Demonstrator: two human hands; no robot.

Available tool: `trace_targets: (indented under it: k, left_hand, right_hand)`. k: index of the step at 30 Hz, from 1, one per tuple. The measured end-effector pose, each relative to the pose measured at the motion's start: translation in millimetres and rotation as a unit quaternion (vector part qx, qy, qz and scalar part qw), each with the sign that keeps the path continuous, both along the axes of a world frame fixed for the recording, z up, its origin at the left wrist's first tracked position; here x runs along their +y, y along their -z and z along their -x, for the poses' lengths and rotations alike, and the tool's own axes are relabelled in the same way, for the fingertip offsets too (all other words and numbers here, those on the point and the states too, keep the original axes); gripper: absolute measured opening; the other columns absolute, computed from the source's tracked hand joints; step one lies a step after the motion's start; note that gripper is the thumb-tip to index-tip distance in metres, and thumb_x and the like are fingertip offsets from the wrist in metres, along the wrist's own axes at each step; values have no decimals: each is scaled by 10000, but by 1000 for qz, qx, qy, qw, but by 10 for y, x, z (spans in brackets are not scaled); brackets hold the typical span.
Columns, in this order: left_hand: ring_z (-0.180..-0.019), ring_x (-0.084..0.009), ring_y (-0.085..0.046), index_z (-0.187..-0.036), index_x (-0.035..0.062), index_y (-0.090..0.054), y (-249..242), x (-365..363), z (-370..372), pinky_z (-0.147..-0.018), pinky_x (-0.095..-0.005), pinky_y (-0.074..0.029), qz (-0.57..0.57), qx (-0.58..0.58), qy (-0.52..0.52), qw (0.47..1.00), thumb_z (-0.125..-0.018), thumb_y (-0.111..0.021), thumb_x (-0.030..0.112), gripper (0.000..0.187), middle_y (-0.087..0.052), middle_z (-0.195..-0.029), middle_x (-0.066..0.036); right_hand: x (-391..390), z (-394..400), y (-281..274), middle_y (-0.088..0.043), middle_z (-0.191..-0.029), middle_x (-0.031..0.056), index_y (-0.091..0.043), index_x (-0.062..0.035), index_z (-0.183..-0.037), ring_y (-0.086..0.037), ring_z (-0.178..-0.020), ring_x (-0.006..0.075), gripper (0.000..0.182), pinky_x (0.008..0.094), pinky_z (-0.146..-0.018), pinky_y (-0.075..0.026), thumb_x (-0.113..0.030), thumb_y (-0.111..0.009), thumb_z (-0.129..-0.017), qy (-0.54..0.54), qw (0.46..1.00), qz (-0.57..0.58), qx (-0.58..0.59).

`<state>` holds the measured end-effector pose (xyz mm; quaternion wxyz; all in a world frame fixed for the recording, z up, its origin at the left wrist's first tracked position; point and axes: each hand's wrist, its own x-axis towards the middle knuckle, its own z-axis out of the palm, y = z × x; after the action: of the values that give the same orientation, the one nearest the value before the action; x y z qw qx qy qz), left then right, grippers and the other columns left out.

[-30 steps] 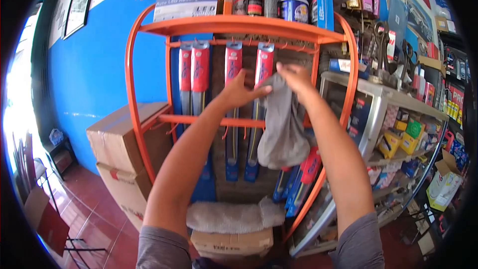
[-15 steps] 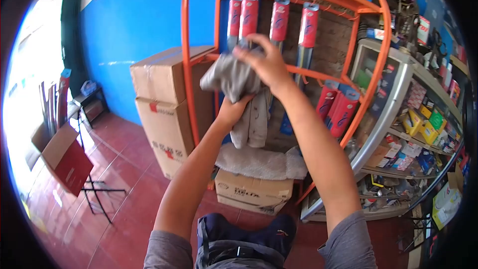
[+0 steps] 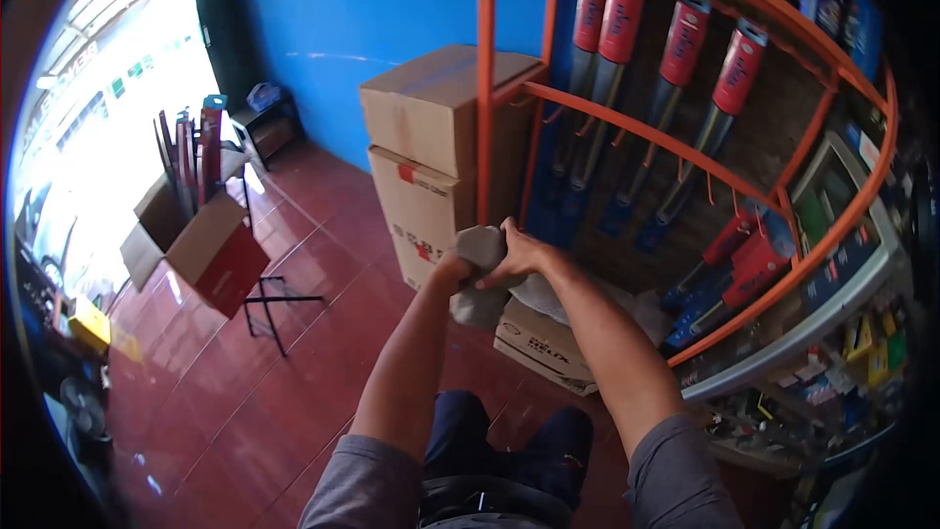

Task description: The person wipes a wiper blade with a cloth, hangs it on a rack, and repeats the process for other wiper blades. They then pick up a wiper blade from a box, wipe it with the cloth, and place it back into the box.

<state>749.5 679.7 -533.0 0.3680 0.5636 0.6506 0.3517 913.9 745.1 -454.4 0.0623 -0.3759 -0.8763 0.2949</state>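
Observation:
A grey cloth (image 3: 480,246) is bunched up between my two hands, just in front of the orange rack, and its lower end hangs beneath them. My left hand (image 3: 451,272) is closed round the left side of the bundle. From the right, my right hand (image 3: 525,255) grips the same cloth, its thumb low and its fingers curled at the edge. Below and behind my hands stands a cardboard box (image 3: 543,341) with a light fleecy cover (image 3: 540,298) on top, partly hidden by my right forearm.
An orange metal rack (image 3: 487,88) holds red-topped wiper blade packs (image 3: 621,20). Two stacked cartons (image 3: 416,196) stand beside it. At left, an open box (image 3: 220,253) with long packs rests on a black stand. A glass display case (image 3: 832,333) curves along the right.
The view has swung left and down. My hands have come lower with the cloth, which is now gathered into a tighter bundle. The rack appears further right.

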Motion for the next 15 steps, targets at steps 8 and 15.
trace_targets:
  k: [8, 15]
  left_hand:
    - [-1054, -263, -666, -1441, 73, -491, -2015, -1237, 624, -880, -397, -571, 186, -359, -225, 887, -1011, -558, 457, 581, -593, -1350, -135]
    - [-1262, -352, -531, -1602, 59, -218, -3354, -2671, 1294, -994, -529, -469, 136, -223, -472, 842, -880, -447, 830, 1081, -382, -1544, -195]
  right_hand:
    - [-454, 698, -926, -645, -1297, 193, -469, -36, -1418, -625, -1229, 317, 1047, 398, -1058, -484, -232, -927, -497, -24, 977, 151, 151]
    - [-1468, 1585, -2421, -589, -1353, 280, -287, -6, -1497, -601, -1252, 386, 1137, 428, -1043, -505, -285, -902, -582, -80, 995, 53, 33]
